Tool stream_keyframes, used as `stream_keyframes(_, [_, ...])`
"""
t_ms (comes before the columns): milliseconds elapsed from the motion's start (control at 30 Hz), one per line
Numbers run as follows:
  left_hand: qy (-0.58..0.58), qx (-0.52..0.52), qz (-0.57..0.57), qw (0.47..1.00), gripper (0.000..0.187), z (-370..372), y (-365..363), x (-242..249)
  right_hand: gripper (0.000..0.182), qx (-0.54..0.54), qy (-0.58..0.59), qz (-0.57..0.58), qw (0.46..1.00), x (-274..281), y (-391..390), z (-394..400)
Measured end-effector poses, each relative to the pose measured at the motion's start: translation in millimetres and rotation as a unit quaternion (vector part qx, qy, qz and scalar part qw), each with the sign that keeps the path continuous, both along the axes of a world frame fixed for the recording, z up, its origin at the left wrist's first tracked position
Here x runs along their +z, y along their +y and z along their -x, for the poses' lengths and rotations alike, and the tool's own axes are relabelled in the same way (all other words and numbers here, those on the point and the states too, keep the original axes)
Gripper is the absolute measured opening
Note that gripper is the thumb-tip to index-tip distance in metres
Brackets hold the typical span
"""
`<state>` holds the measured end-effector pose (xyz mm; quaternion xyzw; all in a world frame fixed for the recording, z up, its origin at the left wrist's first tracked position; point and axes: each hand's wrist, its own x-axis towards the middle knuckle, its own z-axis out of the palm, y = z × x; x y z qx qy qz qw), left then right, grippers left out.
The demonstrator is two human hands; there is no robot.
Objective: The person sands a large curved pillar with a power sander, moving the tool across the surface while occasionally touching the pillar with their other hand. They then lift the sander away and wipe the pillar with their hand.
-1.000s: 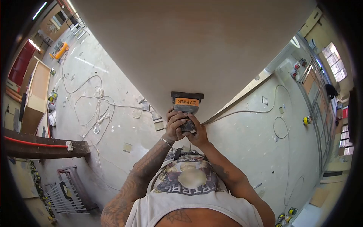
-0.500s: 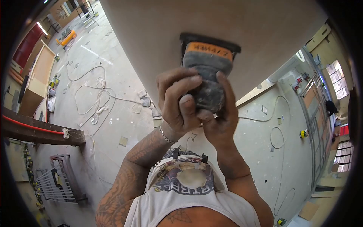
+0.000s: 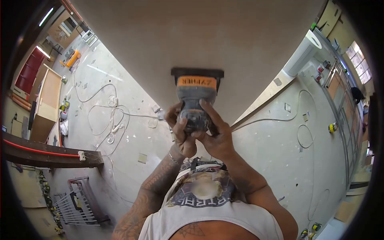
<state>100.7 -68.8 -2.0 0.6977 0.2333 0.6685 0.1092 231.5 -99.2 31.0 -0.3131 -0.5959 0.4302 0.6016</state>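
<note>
A black electric sander (image 3: 197,94) with an orange lettered band has its wide base against the face of a large pale panel (image 3: 200,36). My left hand (image 3: 185,140), with a bracelet at the wrist, is closed around the left side of the sander's rounded body. From the right side, my right hand (image 3: 219,138) grips the same body, its index finger reaching up along it. Both thumbs are near the body's lower end. The sander's underside is hidden from view.
White cords (image 3: 113,106) lie looped on the dusty floor at left, and another cord (image 3: 298,114) runs along the right. A dark beam (image 3: 52,154) juts in from the left. A slatted metal frame (image 3: 80,204), an orange machine (image 3: 73,58) and a white cylinder (image 3: 302,54) stand around.
The sander has moved down and left in the view and turned from a slant to nearly level. My hands went with it, the left fingers shifting from its top to its side.
</note>
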Motion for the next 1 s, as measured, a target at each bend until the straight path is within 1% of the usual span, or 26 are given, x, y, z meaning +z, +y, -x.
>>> stream_keyframes(33, [0.017,0.004,-0.021,1.000,0.049,1.5,1.6,16.2,0.078,0.005,-0.003,-0.011,1.000,16.7,1.3,-3.1])
stream_keyframes(133, [0.053,0.034,-0.086,0.994,0.062,-4.4,12.4,82.1,0.086,0.045,0.010,0.021,0.999,80.6,2.6,-10.8])
stream_keyframes(200, [0.068,0.073,-0.113,0.989,0.072,-8.7,16.6,108.3,0.086,0.064,0.023,0.015,0.998,102.4,3.6,-9.2])
stream_keyframes(233, [0.075,0.108,-0.114,0.985,0.076,-8.0,16.8,107.4,0.086,0.069,0.031,0.012,0.997,106.3,4.5,-10.1])
stream_keyframes(300, [0.088,0.176,-0.103,0.975,0.085,-7.4,14.8,95.7,0.087,0.087,-0.011,-0.010,0.996,94.5,8.6,-15.4])
stream_keyframes(333, [0.081,0.199,-0.097,0.972,0.086,-8.1,10.6,86.3,0.087,0.094,-0.032,-0.021,0.995,87.0,10.1,-17.6])
stream_keyframes(367, [0.087,0.220,-0.089,0.968,0.087,-11.3,7.9,72.2,0.087,0.112,-0.074,0.031,0.990,79.9,8.2,-25.8])
stream_keyframes(400, [0.094,0.241,-0.081,0.963,0.089,-13.3,5.0,52.0,0.082,0.100,-0.102,-0.001,0.990,65.6,6.2,-33.2])
stream_keyframes(433, [0.068,0.187,-0.062,0.978,0.089,-8.2,3.5,19.5,0.078,0.086,-0.130,-0.032,0.987,44.0,4.0,-38.6])
stream_keyframes(467, [0.107,0.212,-0.062,0.970,0.093,-12.0,-1.9,4.9,0.073,0.072,-0.158,-0.064,0.983,19.8,1.1,-44.4])
stream_keyframes(533, [0.093,0.219,-0.063,0.969,0.095,-25.3,-2.4,-41.6,0.063,0.011,-0.148,-0.009,0.989,-36.9,-16.5,-59.3])
stream_keyframes(567, [0.098,0.220,-0.061,0.969,0.096,-28.7,-2.3,-61.0,0.060,-0.003,-0.122,0.095,0.988,-61.1,-28.6,-68.8])
stream_keyframes(600, [0.102,0.223,-0.058,0.968,0.097,-30.4,-3.6,-78.1,0.058,-0.016,-0.094,0.199,0.975,-85.2,-42.6,-79.0])
stream_keyframes(633, [0.106,0.226,-0.056,0.967,0.098,-30.6,-4.3,-85.5,0.054,-0.054,-0.122,0.238,0.962,-112.0,-55.8,-90.4])
stream_keyframes(667, [0.117,0.219,-0.064,0.967,0.099,-28.5,-4.2,-83.3,0.051,-0.092,-0.151,0.275,0.945,-138.8,-68.8,-101.2])
stream_keyframes(733, [0.133,0.209,-0.085,0.965,0.100,-29.5,-3.6,-73.3,0.042,-0.137,-0.213,0.304,0.918,-197.1,-100.3,-128.9])
stream_keyframes(767, [0.136,0.217,-0.091,0.962,0.100,-29.2,-3.8,-62.7,0.039,-0.165,-0.224,0.351,0.894,-232.6,-115.4,-141.1])
stream_keyframes(800, [0.141,0.225,-0.097,0.959,0.100,-29.2,-3.4,-45.9,0.036,-0.193,-0.232,0.397,0.867,-266.6,-128.4,-152.6])
stream_keyframes(867, [0.155,0.233,-0.112,0.953,0.099,-24.7,-2.8,-11.1,0.033,-0.232,-0.248,0.427,0.838,-315.9,-152.7,-170.8])
stream_keyframes(933, [0.171,0.231,-0.133,0.948,0.098,-17.2,0.8,27.8,0.035,-0.259,-0.235,0.452,0.821,-371.7,-174.3,-184.8])
stream_keyframes(967, [0.164,0.235,-0.133,0.949,0.099,-15.3,1.5,48.1,0.035,-0.271,-0.227,0.465,0.811,-388.2,-184.7,-187.8])
stream_keyframes(1000, [0.158,0.240,-0.133,0.949,0.099,-10.9,3.0,66.8,0.035,-0.294,-0.193,0.503,0.789,-394.6,-192.6,-185.9])
